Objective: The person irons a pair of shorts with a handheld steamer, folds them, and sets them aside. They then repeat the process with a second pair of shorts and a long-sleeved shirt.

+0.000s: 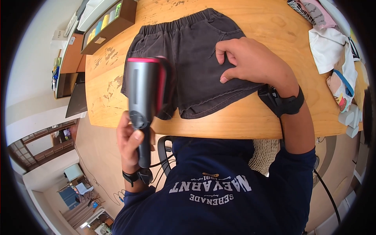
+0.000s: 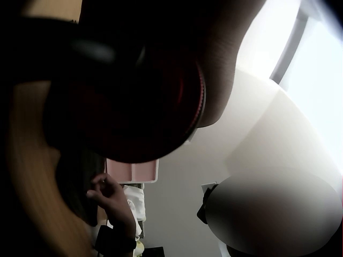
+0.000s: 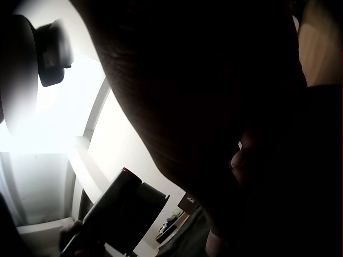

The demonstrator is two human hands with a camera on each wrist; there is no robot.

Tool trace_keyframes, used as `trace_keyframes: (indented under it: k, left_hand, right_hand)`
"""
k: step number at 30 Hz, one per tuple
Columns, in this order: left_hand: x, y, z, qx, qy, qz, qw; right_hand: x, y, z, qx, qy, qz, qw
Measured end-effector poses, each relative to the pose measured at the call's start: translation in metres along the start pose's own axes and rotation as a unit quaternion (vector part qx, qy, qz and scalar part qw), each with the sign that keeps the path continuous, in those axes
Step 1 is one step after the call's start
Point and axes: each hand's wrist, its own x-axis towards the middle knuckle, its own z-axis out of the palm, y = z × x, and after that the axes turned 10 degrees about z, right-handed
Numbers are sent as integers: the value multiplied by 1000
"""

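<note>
A light-brown wooden table point(image 1: 282, 117) with a smooth curved near edge carries the things, its finish flaked off in brown patches toward the left and far edges. Dark charcoal fabric shorts point(image 1: 196, 66) with a gathered waistband lie spread out on it — waistband toward the far edge, hems near the near one. A dark-brown boxy unit point(image 1: 127, 21) stands at the far-left corner.

We note matt cloth shorts point(image 1: 201, 62), upper centre; smooth appliance point(image 1: 141, 86), metallic sheen, left of centre; wooden tabletop point(image 1: 227, 124), finish patchily worn.
</note>
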Motion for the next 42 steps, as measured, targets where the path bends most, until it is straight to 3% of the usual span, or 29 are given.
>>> trace_keyframes:
  k: [3,8,11,13,19,27,32,34,36,37,39,41,42]
  left_hand:
    - [1,-10,13,12,-39,-32,999]
    - [2,-11,20,27,6,-70,997]
    - [-3,-7,2,45,-10,-90,995]
    - [-8,-1,3,67,33,-90,993]
    - [-19,9,-19,84,39,-128,987]
    - [-20,4,-23,133,102,-81,983]
    - [-7,-10,-14,97,81,-9,992]
    - [4,-8,3,109,20,80,991]
    - [15,4,43,88,24,79,993]
    - [21,9,63,74,25,76,994]
    - [41,13,90,123,-39,71,989]
    - [60,9,112,216,-96,112,965]
    - [71,6,125,266,-95,199,938]
  right_hand:
    - [0,3,0,-5,13,-15,1000]
    - [0,3,1,-3,13,-8,1000]
    - [0,-1,-2,-6,-5,11,1000]
    - [-1,1,-1,-6,2,5,1000]
    - [1,4,3,-6,15,-12,1000]
    - [-2,4,-1,-18,20,-14,1000]
    - [-1,4,2,-43,36,-56,997]
    - [-2,-6,0,-58,35,-65,996]
    - [-5,-19,-1,65,142,-56,986]
    - [-3,-20,-1,52,134,-63,988]
    - [5,-18,8,344,151,-111,920]
    - [8,-20,2,358,196,-177,896]
    - [3,-17,-12,374,195,-101,901]
